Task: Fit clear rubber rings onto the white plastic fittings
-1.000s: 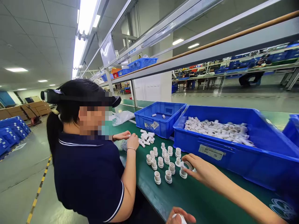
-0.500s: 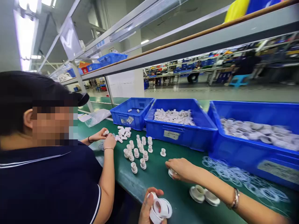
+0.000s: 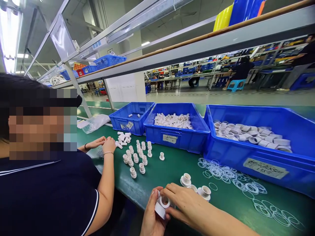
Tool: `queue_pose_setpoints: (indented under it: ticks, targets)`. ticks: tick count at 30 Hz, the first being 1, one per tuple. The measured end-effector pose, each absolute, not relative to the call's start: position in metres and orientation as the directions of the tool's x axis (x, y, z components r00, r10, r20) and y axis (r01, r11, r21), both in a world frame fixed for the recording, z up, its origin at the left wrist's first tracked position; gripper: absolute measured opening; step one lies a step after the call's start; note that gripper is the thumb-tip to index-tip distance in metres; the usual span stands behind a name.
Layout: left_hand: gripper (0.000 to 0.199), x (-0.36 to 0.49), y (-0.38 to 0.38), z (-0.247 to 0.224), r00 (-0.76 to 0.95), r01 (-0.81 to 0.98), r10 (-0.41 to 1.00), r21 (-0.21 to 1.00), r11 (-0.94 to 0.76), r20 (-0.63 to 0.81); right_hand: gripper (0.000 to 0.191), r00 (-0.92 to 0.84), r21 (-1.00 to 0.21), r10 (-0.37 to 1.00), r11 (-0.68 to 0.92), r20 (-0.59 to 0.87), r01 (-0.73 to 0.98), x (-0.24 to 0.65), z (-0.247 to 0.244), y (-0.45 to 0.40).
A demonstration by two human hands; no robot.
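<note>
In my left hand (image 3: 154, 213), low in the middle, are white plastic pipe fittings (image 3: 161, 212), short and ring-shaped; the fingers partly hide how many. My right hand (image 3: 180, 200) reaches across from the right, its fingertips closed around the edge of these same fittings. Just beyond my right hand stand three white flanged fittings (image 3: 186, 179) on the green table, one partly hidden behind it. Thin clear sealing rings (image 3: 219, 170) lie in a loose heap to the right.
Blue bins (image 3: 169, 139) along the back hold white parts; the right bin (image 3: 221, 154) holds larger rings. Several small upright fittings (image 3: 135, 158) stand mid-table. At left sits a co-worker (image 3: 49, 196), both hands near a pile of white tubes (image 3: 123, 139). A shelf rail (image 3: 172, 52) crosses above.
My right hand has let go of a flanged fitting on the table and come back to the fittings in my left hand. The view has turned a little to the right.
</note>
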State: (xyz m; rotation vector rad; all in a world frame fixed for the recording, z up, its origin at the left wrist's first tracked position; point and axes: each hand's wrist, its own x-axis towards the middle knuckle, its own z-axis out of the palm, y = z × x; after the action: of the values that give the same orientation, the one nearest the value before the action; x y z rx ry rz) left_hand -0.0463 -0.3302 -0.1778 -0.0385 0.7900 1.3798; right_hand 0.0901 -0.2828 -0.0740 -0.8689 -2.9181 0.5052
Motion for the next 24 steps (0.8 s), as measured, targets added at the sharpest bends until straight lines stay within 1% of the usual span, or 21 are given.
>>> queue_pose_setpoints:
  ticks: [3,5,7,9,11,14,17,20,24]
  targets:
    - [0.027,-0.055,-0.335,-0.174,-0.048,-0.875,0.818,0.420,0.242,-0.573,0.014,-0.832,-0.441,0.554,0.737,-0.040,0.512,0.084,-0.073,-0.273]
    - [0.027,-0.063,-0.338,-0.172,-0.066,-0.889,0.811,0.403,0.217,-0.581,0.017,-0.811,-0.520,0.584,0.702,0.030,0.486,0.076,-0.071,-0.257]
    - [0.027,-0.070,-0.342,-0.174,-0.067,-0.901,0.816,0.386,0.197,-0.575,0.022,-0.784,-0.546,0.608,0.702,0.124,0.458,0.062,-0.070,-0.238]
    - [0.028,-0.074,-0.344,-0.180,-0.060,-0.899,0.839,0.394,0.190,-0.541,0.024,-0.776,-0.495,0.608,0.734,0.171,0.466,0.040,-0.071,-0.219]
    - [0.029,-0.076,-0.346,-0.188,-0.058,-0.884,0.874,0.431,0.180,-0.483,0.023,-0.786,-0.417,0.599,0.760,0.154,0.498,0.016,-0.075,-0.203]
    - [0.037,-0.076,-0.348,-0.200,-0.050,-0.861,0.924,0.485,0.153,-0.379,0.019,-0.801,-0.338,0.595,0.767,0.058,0.545,-0.012,-0.087,-0.189]
    - [0.043,-0.078,-0.349,-0.208,-0.037,-0.856,0.941,0.496,0.144,-0.338,0.020,-0.804,-0.298,0.593,0.760,-0.046,0.577,-0.018,-0.102,-0.186]
    - [0.041,-0.082,-0.348,-0.209,-0.023,-0.862,0.936,0.481,0.159,-0.351,0.024,-0.794,-0.258,0.598,0.755,-0.108,0.603,0.004,-0.111,-0.191]
    - [0.035,-0.083,-0.347,-0.195,-0.002,-0.874,0.901,0.439,0.210,-0.434,0.022,-0.762,-0.173,0.628,0.743,-0.157,0.647,0.058,-0.108,-0.204]
